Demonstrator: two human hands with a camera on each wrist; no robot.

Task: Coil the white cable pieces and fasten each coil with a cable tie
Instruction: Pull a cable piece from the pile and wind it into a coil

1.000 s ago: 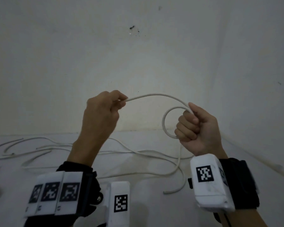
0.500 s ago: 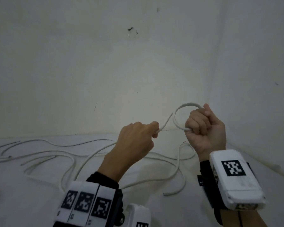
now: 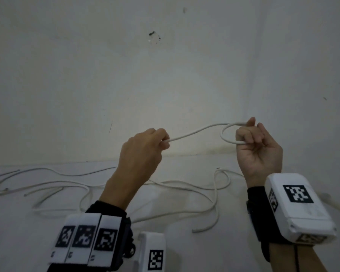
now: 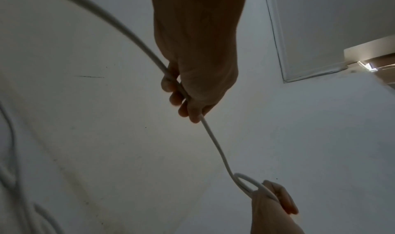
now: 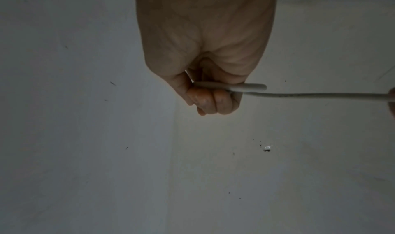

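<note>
A white cable (image 3: 196, 131) stretches in the air between both hands. My right hand (image 3: 251, 138), palm toward me, grips a small loop of the cable (image 3: 225, 137) in its curled fingers. The left hand (image 3: 161, 141) pinches the cable further along, to the left of the loop and slightly lower. In the left wrist view the cable (image 4: 215, 143) runs through the left hand (image 4: 188, 102) down to the loop (image 4: 248, 183) held by the right hand (image 4: 275, 202). The right wrist view shows the right hand (image 5: 209, 99) closed round the cable (image 5: 299, 95). No cable tie is visible.
Several loose white cable pieces (image 3: 71, 185) lie tangled on the white surface (image 3: 214, 252) below the hands, spreading to the left edge. A white wall (image 3: 165, 75) stands close behind, meeting a second wall (image 3: 312, 95) in a corner at the right.
The left hand swung in toward the right hand and has now drawn back left, stretching the cable. The right hand rose slightly and turned palm up, still holding the loop.
</note>
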